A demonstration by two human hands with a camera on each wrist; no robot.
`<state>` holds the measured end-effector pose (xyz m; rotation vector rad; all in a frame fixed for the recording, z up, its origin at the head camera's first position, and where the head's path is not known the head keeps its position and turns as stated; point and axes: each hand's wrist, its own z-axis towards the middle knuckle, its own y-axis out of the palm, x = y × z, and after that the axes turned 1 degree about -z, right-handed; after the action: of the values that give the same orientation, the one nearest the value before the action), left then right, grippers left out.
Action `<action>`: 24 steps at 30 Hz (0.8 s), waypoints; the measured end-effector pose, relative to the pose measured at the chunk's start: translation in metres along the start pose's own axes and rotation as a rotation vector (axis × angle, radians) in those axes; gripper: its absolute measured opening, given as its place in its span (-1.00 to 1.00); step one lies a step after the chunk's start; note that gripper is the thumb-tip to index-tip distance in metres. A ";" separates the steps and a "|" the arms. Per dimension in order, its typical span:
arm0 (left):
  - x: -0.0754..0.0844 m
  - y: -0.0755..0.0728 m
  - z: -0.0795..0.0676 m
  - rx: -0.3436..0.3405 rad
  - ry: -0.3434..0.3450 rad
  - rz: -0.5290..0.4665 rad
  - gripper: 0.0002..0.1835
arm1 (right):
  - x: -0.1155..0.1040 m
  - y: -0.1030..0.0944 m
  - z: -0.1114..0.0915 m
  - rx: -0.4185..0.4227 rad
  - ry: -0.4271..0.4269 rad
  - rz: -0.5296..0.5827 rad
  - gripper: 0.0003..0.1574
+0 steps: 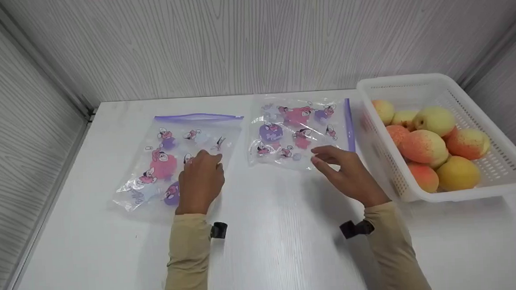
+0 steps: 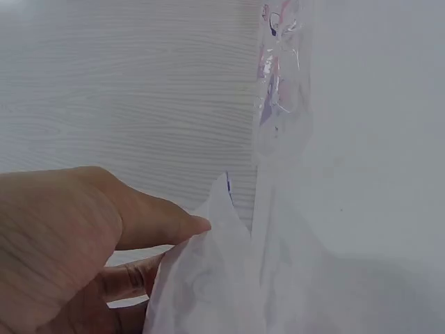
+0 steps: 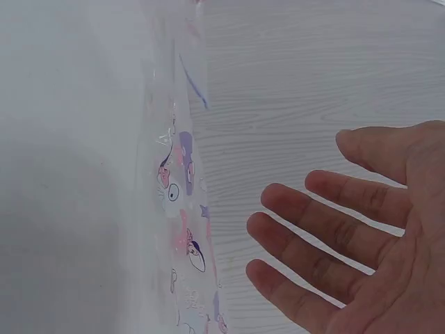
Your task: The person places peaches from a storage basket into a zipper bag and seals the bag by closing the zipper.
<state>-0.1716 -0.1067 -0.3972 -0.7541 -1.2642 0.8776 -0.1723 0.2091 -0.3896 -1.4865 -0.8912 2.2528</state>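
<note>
A clear zip bag (image 1: 164,165) printed with pink and purple cartoon figures lies at the left, its purple zip strip along the far edge. My left hand (image 1: 201,181) pinches the right side of this bag. In the left wrist view, the thumb (image 2: 170,221) presses against the raised plastic (image 2: 215,271), with the other fingers partly hidden behind it. A second printed zip bag (image 1: 298,116) lies to the right, its purple strip facing the basket. Close to this bag's near right corner is my right hand (image 1: 348,178), fingers extended and loosely bent, holding nothing.
At the right stands a white perforated plastic basket (image 1: 477,193) holding several fruits, including a red-yellow peach-like one (image 1: 423,147) and a yellow one (image 1: 458,173). Wood-grain panels (image 1: 226,40) enclose the white table (image 1: 263,250) at the back and sides.
</note>
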 end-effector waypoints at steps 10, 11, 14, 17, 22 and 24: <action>0.018 0.005 -0.003 -0.063 0.133 -0.087 -0.72 | 0.006 0.036 0.007 0.000 0.177 0.322 -0.58; 0.020 0.006 -0.004 -0.084 0.135 -0.100 -0.72 | 0.006 0.043 0.008 -0.002 0.219 0.401 -0.55; 0.026 0.006 -0.004 -0.141 0.143 -0.145 -0.71 | 0.005 0.057 0.010 -0.014 0.340 0.625 -0.46; 0.033 0.008 -0.005 -0.190 0.171 -0.160 -0.71 | 0.005 0.065 0.011 -0.035 0.424 0.781 -0.42; 0.043 0.011 -0.008 -0.277 0.214 -0.156 -0.70 | 0.006 0.067 0.011 -0.007 0.508 1.053 -0.37; 0.045 0.010 -0.009 -0.314 0.230 -0.166 -0.70 | 0.007 0.065 0.011 0.063 0.540 1.152 -0.38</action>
<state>-0.1603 -0.0621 -0.3863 -0.9531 -1.2512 0.4475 -0.1799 0.1600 -0.4333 -2.8245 0.3250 2.1444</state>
